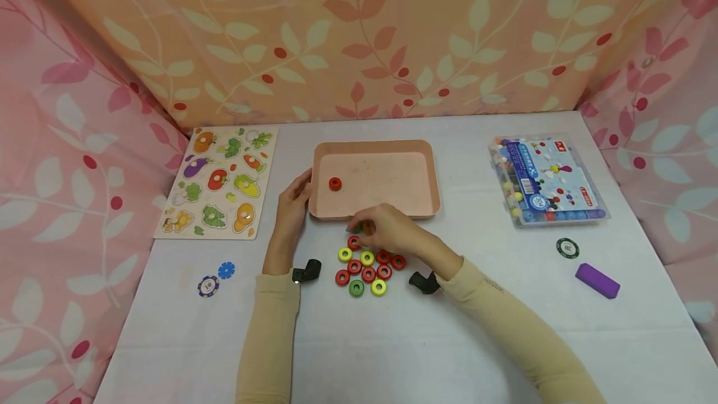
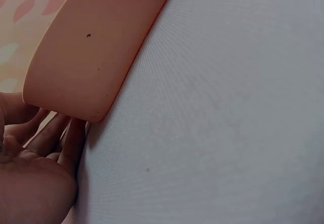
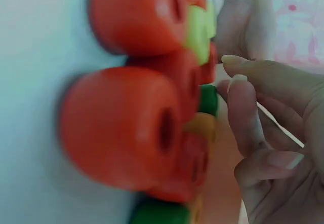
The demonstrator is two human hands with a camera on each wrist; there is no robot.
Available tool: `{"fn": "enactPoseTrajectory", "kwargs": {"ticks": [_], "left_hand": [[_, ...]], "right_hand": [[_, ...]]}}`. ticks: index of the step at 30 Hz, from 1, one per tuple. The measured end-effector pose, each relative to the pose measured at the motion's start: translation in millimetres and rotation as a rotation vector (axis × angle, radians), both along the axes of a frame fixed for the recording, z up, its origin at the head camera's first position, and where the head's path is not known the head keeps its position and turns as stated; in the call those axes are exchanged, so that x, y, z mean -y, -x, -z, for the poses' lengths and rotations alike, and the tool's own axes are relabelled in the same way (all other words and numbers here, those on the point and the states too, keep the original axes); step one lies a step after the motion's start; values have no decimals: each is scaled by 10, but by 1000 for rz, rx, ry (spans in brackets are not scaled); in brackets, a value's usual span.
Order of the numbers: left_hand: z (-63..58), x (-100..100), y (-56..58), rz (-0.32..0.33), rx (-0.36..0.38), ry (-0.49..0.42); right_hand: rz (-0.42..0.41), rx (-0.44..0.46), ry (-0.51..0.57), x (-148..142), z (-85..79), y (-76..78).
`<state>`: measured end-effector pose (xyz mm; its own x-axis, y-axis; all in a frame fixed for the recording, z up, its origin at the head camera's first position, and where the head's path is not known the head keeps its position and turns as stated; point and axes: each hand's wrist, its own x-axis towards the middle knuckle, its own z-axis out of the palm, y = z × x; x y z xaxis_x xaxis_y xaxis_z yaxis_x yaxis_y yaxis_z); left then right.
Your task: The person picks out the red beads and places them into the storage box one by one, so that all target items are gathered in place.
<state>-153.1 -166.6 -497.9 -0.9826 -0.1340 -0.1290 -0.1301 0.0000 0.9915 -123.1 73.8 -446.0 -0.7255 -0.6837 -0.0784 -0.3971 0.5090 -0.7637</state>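
My left hand (image 1: 290,207) rests against the left end of a shallow pink tray (image 1: 381,211); in the left wrist view its fingers (image 2: 50,133) touch the outer wall. One red ring-shaped bead (image 1: 335,184) lies inside the tray, to the left. My right hand (image 1: 387,229) hovers at the tray's front edge, over a cluster of red, yellow and green ring beads. In the right wrist view its bent fingers (image 3: 245,112) are close to a green bead (image 3: 208,100) and an orange bead (image 3: 201,125). Nothing shows in its grip. Nearer me in the cluster sits another green bead (image 1: 356,288).
A vegetable puzzle board (image 1: 215,186) lies at the back left, with a poker chip (image 1: 208,286) and a blue disc (image 1: 227,270) below it. On the right are a clear box of coloured pieces (image 1: 550,179), a dark chip (image 1: 568,248) and a purple block (image 1: 598,280).
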Motion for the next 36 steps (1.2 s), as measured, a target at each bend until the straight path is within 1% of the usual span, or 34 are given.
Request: {"fn": "enactPoseTrajectory", "kwargs": {"ticks": [4, 9, 11, 13, 16, 19, 21, 24, 27, 28, 32, 36], "left_hand": [[7, 8, 2, 7, -4, -8], [11, 12, 4, 6, -8, -11], [11, 11, 3, 3, -10, -15], [7, 10, 0, 4, -13, -13], [2, 7, -4, 7, -13, -8], [-1, 5, -3, 12, -15, 1], [-3, 5, -2, 11, -15, 6], [-4, 9, -4, 12, -12, 15], [-5, 13, -10, 12, -9, 16], [-4, 13, -10, 12, -11, 15], [-1, 10, -7, 9, -14, 4], [-6, 4, -1, 8, -8, -15]], "right_hand": [[-17, -58, -64, -5, 60, -31], [-33, -154, -92, 9, 108, -72], [-36, -169, -93, 12, 116, -79], [-35, -162, -86, 9, 119, -75], [-28, -113, -34, -5, 103, -47], [-19, -57, 80, -25, 58, 7], [-3, -42, 159, -40, 18, 56], [47, -49, 242, -66, -14, 151], [135, -49, 269, -91, -9, 259], [170, -34, 273, -98, -2, 296], [307, 0, 238, -91, 33, 451], [412, 18, 186, -35, 63, 596]]}}
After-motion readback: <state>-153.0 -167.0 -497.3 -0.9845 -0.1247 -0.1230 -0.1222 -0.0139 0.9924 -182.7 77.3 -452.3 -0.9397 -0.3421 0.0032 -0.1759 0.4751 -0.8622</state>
